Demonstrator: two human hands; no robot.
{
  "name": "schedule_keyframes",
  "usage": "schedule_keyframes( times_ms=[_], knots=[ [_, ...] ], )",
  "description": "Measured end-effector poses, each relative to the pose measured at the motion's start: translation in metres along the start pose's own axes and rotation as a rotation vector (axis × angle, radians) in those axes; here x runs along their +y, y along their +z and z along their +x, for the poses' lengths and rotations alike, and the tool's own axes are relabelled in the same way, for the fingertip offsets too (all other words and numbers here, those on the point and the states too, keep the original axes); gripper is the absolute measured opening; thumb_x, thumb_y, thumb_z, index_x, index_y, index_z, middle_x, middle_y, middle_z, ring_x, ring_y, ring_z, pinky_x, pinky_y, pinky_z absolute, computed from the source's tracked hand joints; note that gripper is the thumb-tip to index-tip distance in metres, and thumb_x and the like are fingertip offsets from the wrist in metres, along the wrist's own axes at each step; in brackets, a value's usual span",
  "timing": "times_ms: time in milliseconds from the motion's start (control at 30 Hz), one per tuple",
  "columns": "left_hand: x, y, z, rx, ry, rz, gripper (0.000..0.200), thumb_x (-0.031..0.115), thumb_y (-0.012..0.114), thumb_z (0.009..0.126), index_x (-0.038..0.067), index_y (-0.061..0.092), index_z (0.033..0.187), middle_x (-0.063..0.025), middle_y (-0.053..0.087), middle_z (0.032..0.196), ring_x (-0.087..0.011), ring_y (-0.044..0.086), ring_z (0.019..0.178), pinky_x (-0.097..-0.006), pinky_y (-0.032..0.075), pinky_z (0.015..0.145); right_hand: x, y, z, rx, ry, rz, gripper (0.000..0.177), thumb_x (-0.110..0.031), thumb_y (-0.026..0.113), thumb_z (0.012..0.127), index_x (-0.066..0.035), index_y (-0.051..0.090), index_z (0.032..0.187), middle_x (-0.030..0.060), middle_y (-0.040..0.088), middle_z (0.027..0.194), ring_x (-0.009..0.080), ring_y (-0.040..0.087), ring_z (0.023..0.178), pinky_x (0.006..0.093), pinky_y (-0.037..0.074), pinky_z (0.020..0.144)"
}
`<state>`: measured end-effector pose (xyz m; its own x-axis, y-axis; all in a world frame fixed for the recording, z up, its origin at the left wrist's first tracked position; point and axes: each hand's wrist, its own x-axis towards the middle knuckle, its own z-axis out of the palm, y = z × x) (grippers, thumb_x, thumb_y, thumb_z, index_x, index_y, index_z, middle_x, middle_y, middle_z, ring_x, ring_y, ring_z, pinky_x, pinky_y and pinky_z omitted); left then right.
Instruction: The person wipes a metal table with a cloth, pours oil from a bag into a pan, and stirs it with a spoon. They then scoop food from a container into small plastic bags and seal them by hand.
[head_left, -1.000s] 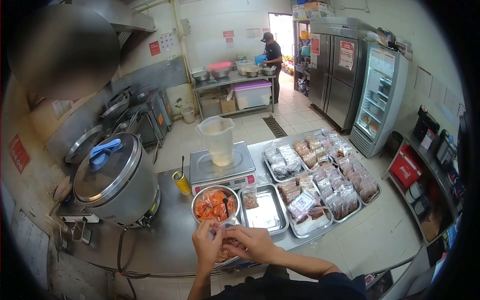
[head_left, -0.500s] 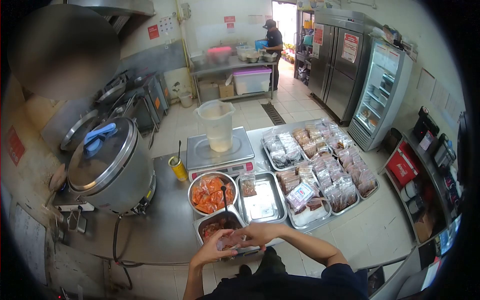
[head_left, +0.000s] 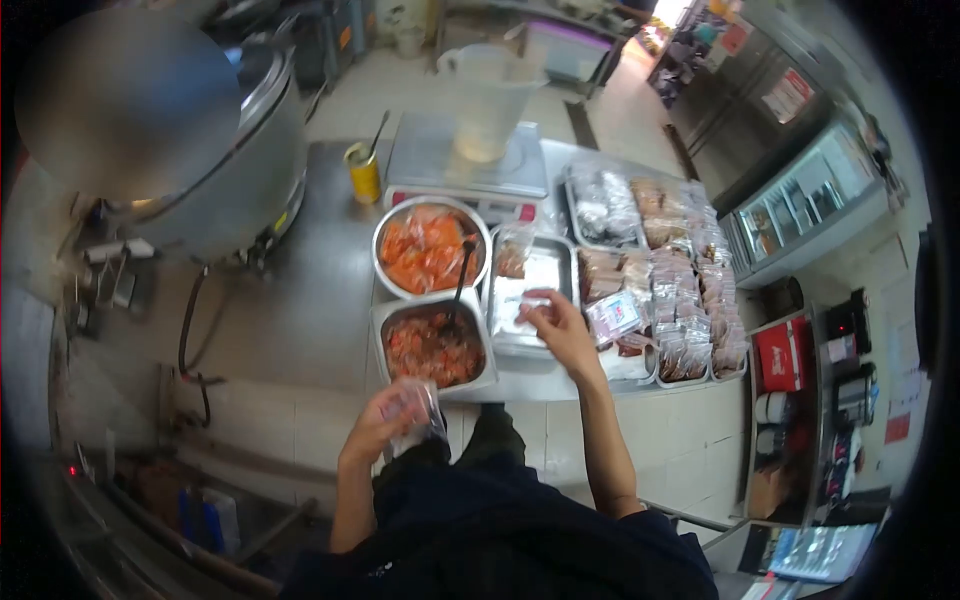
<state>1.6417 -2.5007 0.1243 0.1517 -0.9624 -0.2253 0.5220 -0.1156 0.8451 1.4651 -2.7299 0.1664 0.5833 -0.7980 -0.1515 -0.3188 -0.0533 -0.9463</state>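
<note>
My left hand (head_left: 385, 420) is closed around a small clear plastic bag (head_left: 428, 405), just off the table's front edge. Behind it stands a square steel pan (head_left: 383, 370) of chopped reddish meat mix (head_left: 432, 350), a dark-handled spoon (head_left: 466, 270) leaning in it. Over the shallow steel tray (head_left: 535, 345) hovers my right hand (head_left: 560, 335), thumb and fingers bent but apart, with nothing visible between them. One filled clear packet (head_left: 514, 252) lies at the back of that tray. A round steel bowl (head_left: 382, 270) holds orange pieces in clear plastic (head_left: 428, 248).
Right of the tray, several trays carry rows of filled packets (head_left: 680, 300), with a pack of printed bags (head_left: 612, 315) on the nearest. A plastic jug (head_left: 490, 100) stands on a scale (head_left: 415, 150); a yellow can (head_left: 364, 175) is beside it. A large cooker (head_left: 230, 200) stands left.
My hands have parted: the left drew back toward my body with the bag, the right moved right over the tray. The view has tilted down, exposing the meat mix.
</note>
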Motion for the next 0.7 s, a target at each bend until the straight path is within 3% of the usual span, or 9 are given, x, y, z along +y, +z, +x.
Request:
schedule_keyframes(
  times_ms=[33,133,167,200,333,400,467,567,700],
  knots=[
    [-0.005,-0.002,-0.003,0.089,-0.018,0.000,0.037,0.029,0.060,0.079,0.005,0.050,0.105,0.0029,0.054,0.083,-0.0026,0.049,0.067,-0.0143,0.037,0.054,0.011,0.004,0.006,0.032,0.008,0.000,0.034,-0.022,0.061,0.079,-0.003,0.049,0.105,0.0052,0.060,0.076,0.0049,0.049,0.063,0.0193,0.038,0.053],
    [-0.007,-0.017,-0.014,0.095,0.027,-0.010,0.035,0.031,0.059,0.080,0.005,0.051,0.103,0.0053,0.052,0.074,-0.0014,0.044,0.060,-0.0155,0.034,0.049,0.032,0.018,0.028,0.075,0.013,0.010,0.053,-0.026,0.068,0.073,-0.003,0.043,0.113,0.0071,0.054,0.091,0.0061,0.046,0.069,0.0186,0.038,0.056],
    [-0.006,-0.020,-0.017,0.123,0.010,-0.020,0.035,0.031,0.059,0.080,0.005,0.051,0.103,0.0053,0.052,0.074,-0.0014,0.044,0.060,-0.0155,0.034,0.049,0.031,0.021,0.035,0.044,0.049,-0.066,0.065,-0.030,0.072,0.068,-0.001,0.040,0.116,0.0087,0.051,0.098,0.0080,0.045,0.073,0.0211,0.040,0.059],
    [-0.005,-0.023,-0.020,0.165,0.046,0.007,0.039,0.036,0.058,0.079,0.004,0.051,0.101,0.0034,0.050,0.070,-0.0030,0.044,0.057,-0.0166,0.034,0.047,0.024,0.028,0.040,0.032,0.090,-0.079,0.069,-0.028,0.071,0.069,0.000,0.036,0.121,0.0049,0.053,0.088,0.0118,0.048,0.082,0.0237,0.039,0.074],
    [-0.016,-0.037,-0.029,0.394,0.078,-0.030,0.041,0.038,0.052,0.082,0.002,0.050,0.100,0.0002,0.048,0.064,-0.0050,0.043,0.053,-0.0169,0.033,0.044,0.043,0.053,0.086,0.094,0.016,-0.311,0.083,-0.038,0.076,0.060,0.002,0.037,0.122,0.0107,0.051,0.102,0.0182,0.046,0.091,0.0298,0.037,0.082],
    [-0.025,-0.047,-0.035,0.446,0.039,-0.065,0.037,0.035,0.049,0.084,0.002,0.050,0.100,-0.0005,0.048,0.064,-0.0055,0.042,0.051,-0.0166,0.031,0.043,0.042,0.063,0.101,0.059,-0.183,-0.279,0.058,-0.039,0.071,0.065,0.004,0.055,0.100,0.0129,0.056,0.096,0.0223,0.052,0.086,0.0342,0.041,0.077],
    [-0.025,-0.049,-0.040,0.484,0.040,-0.105,0.019,0.019,0.045,0.088,0.007,0.051,0.101,0.0041,0.048,0.068,-0.0021,0.041,0.055,-0.0159,0.031,0.046,0.042,0.068,0.106,0.037,-0.321,-0.339,0.028,-0.027,0.068,0.068,-0.001,0.061,0.078,0.0153,0.058,0.069,0.0241,0.057,0.071,0.0335,0.042,0.064],
    [-0.045,-0.062,-0.045,0.452,0.026,-0.118,0.018,0.018,0.044,0.088,0.007,0.052,0.100,0.0041,0.049,0.069,-0.0019,0.041,0.055,-0.0159,0.032,0.045,0.012,0.067,0.066,-0.078,-0.241,-0.555,0.023,-0.021,0.065,0.072,0.000,0.060,0.076,0.0173,0.057,0.070,0.0249,0.056,0.059,0.0343,0.042,0.056],
    [-0.059,-0.062,-0.040,0.462,-0.030,-0.098,0.016,0.017,0.045,0.088,0.007,0.052,0.098,0.0036,0.050,0.070,-0.0021,0.042,0.055,-0.0161,0.032,0.044,0.014,0.066,0.020,-0.081,-0.486,-0.472,0.012,-0.011,0.061,0.076,0.000,0.059,0.078,0.0150,0.056,0.065,0.0233,0.053,0.050,0.0317,0.041,0.050]
  ],
)
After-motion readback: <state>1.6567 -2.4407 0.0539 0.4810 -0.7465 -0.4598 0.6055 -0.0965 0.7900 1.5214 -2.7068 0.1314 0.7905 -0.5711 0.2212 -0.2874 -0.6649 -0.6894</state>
